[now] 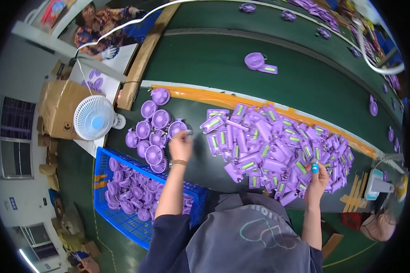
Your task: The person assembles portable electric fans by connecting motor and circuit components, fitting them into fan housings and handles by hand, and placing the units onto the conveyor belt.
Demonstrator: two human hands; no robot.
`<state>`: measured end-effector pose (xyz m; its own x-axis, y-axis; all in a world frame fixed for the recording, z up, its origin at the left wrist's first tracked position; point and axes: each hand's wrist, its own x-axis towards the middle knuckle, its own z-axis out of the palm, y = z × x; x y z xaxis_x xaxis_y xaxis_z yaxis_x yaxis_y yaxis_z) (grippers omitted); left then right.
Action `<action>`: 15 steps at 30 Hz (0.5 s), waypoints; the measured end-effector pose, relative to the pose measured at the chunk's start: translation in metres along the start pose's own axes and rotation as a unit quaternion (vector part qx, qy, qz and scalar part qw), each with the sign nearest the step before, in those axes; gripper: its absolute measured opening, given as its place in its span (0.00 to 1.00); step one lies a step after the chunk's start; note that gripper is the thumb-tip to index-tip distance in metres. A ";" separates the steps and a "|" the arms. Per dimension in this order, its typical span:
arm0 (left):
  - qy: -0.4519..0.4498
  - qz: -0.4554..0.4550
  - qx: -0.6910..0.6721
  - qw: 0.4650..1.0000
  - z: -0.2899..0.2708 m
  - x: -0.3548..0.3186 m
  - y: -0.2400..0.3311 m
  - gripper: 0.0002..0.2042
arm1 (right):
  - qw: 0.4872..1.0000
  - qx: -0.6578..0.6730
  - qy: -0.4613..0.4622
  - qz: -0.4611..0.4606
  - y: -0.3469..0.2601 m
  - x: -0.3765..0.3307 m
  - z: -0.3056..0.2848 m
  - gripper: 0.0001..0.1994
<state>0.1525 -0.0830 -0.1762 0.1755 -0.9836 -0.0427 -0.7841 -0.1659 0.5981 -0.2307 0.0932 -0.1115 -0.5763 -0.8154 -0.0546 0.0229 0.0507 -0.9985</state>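
My left hand reaches to the right edge of a group of round purple fan heads on the dark table. Its fingers are closed at the rim of one purple fan head. Over the right side of a heap of purple fan handles with light green strips is my right hand. Its fingers are pinched together, and a blue cover shows on one of them. What lies between those fingertips is too small to tell.
A blue crate of fan heads stands at the near left. A white desk fan is beside a cardboard box. Past an orange-taped ledge, a green conveyor carries a purple fan. Another person sits at the far left.
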 end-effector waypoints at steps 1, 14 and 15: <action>0.049 -0.019 0.003 0.999 -0.014 0.014 -0.035 0.10 | 0.999 0.015 0.004 0.039 -0.008 -0.003 0.015 0.06; 0.059 -0.024 -0.150 0.987 -0.064 0.048 -0.123 0.06 | 0.971 -0.015 -0.119 0.208 -0.032 -0.047 0.119 0.04; 0.056 0.008 -0.229 0.972 -0.068 0.044 -0.107 0.05 | 0.968 0.004 -0.118 0.221 -0.033 -0.048 0.120 0.04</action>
<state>0.2848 -0.1035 -0.1874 0.2491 -0.9676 0.0421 -0.4444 -0.0755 0.8927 -0.1062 0.0615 -0.0773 -0.3069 -0.8236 -0.4769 0.2319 0.4213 -0.8768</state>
